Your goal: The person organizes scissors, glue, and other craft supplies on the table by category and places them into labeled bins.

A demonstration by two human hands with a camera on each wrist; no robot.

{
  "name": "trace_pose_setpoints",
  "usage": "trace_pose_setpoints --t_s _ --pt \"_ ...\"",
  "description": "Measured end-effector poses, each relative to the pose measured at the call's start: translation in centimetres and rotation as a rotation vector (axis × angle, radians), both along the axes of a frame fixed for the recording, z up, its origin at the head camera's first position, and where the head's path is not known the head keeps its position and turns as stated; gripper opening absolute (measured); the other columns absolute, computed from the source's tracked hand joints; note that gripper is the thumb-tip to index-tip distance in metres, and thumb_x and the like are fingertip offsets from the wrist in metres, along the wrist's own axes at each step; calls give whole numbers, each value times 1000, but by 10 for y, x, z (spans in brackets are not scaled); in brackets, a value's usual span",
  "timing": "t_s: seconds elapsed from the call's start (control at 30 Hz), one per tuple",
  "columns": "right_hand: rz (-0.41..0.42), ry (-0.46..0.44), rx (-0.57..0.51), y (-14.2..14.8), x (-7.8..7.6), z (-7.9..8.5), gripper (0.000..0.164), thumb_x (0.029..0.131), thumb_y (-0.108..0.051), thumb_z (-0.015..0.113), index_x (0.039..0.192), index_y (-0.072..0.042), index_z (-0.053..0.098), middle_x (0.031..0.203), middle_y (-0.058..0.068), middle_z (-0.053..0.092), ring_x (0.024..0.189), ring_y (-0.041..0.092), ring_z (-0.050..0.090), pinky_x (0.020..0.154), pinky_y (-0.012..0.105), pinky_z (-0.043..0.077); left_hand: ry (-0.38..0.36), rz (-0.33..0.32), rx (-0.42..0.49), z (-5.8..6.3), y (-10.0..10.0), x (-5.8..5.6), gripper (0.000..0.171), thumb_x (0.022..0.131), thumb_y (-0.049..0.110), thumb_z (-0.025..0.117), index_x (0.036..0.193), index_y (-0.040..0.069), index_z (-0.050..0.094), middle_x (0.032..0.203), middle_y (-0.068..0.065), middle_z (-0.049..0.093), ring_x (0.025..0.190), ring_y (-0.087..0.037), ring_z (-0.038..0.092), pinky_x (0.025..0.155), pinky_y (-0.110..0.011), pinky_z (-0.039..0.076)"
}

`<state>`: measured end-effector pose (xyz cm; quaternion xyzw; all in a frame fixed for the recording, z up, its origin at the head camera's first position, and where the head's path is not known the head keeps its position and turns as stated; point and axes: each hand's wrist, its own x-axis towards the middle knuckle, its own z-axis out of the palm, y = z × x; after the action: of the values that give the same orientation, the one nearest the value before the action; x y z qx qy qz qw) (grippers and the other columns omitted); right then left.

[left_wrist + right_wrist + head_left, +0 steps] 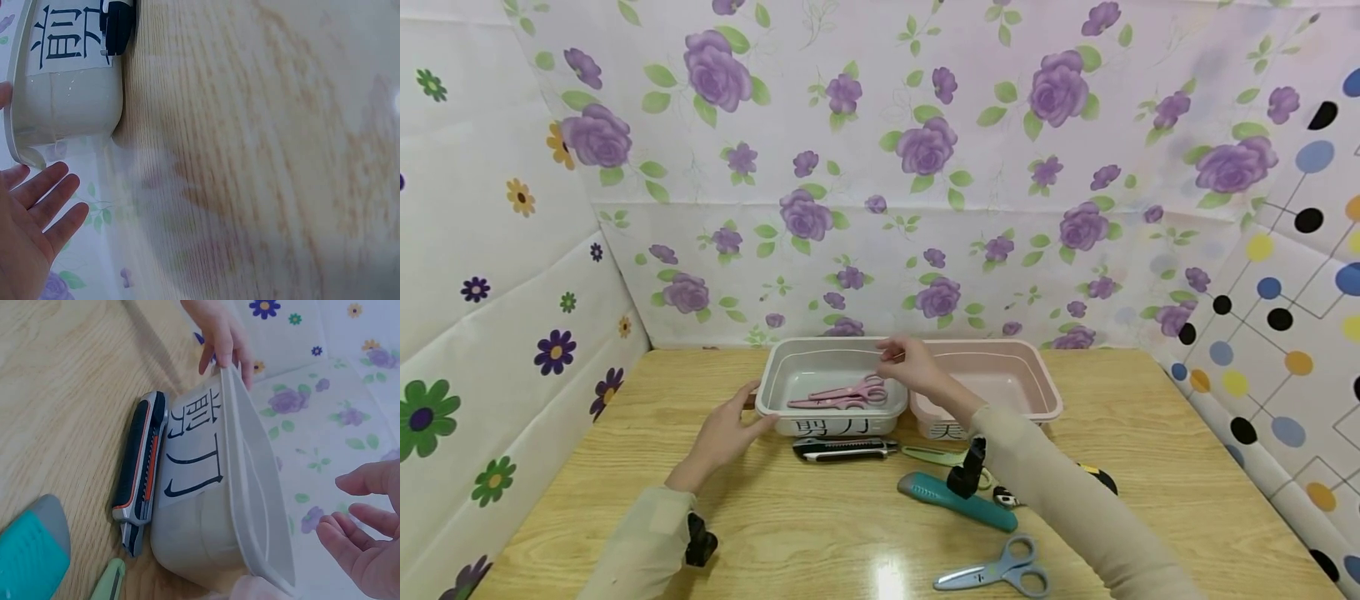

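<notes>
A light grey plastic bin (767, 400) with a label of black characters holds pink scissors (867, 388). My left hand (727, 432) is at the bin's left end, its thumb by the front rim and its fingers extended. In the left wrist view, the fingers (47, 206) look straight and spread. Over the bin's right rim hovers my right hand (917, 367), fingers loosely bent, with nothing in it. The right wrist view shows a gap between that hand (369, 531) and the bin (194, 525).
A pink bin (1054, 402) adjoins on the right. In front lie a black utility knife (842, 450), light green scissors (931, 455), a teal cutter (958, 502) and blue scissors (1000, 572). My right forearm partly hides a black-and-yellow object (1102, 478). Patterned cloth encloses the table.
</notes>
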<state>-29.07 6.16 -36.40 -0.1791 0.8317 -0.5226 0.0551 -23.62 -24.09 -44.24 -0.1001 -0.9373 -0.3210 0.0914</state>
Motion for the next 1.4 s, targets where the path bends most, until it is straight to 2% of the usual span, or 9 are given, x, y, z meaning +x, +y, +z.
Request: trace_pose_setpoints --t_s 0.27,0.4,0.6,0.8,0.9,1.03,1.2,1.4 --pt "73 9 7 22 16 7 38 80 -1 63 117 6 56 97 16 59 84 20 56 73 26 48 -10 1 2 2 2 1 72 86 45 58 139 3 33 115 -19 59 105 -36 54 81 -54 44" --pt "111 52 -1 31 25 7 38 79 3 64 115 10 55 94 20 59 80 19 58 71 24 48 -9 1 1 2 1 2 72 86 45 58 138 3 33 115 -19 58 106 -36 54 81 -54 44" --pt "156 112 22 45 39 8 38 77 4 64 113 12 55 90 20 60 77 16 57 70 22 48 -9 9 -16 -1 -1 0 74 85 48 57 139 4 33 115 -18 59 106 -35 54 82 -53 44" --pt "176 95 37 62 58 4 40 78 -1 64 116 10 55 94 21 61 83 18 58 75 29 48 -10 2 -8 -1 0 -1 74 85 48 57 139 3 32 116 -18 58 106 -35 54 83 -53 43" --pt "169 81 60 73 68 0 41 79 -5 66 116 8 55 98 20 60 86 21 58 77 31 48 -6 0 -9 -2 0 -1 74 85 48 57 139 3 33 115 -18 59 106 -35 54 82 -53 44" --pt "169 64 62 88 78 -8 40 80 -7 66 117 6 55 101 19 60 90 24 58 76 25 48 4 -3 -10 -3 -1 -1 73 85 47 57 139 3 33 115 -18 59 105 -35 54 82 -53 44" --pt "184 47 50 108 88 -17 41 81 -8 66 117 8 53 101 16 59 91 29 58 77 24 48 19 -13 -10 -4 -1 -2 72 85 45 58 138 2 34 114 -18 59 104 -35 55 81 -53 45" --pt "151 11 63 129 101 -31 42 81 -15 69 116 3 56 103 11 60 93 22 57 78 25 48 6 -8 -8 -4 -2 -3 73 85 47 57 139 3 33 115 -18 59 105 -35 54 81 -54 44"
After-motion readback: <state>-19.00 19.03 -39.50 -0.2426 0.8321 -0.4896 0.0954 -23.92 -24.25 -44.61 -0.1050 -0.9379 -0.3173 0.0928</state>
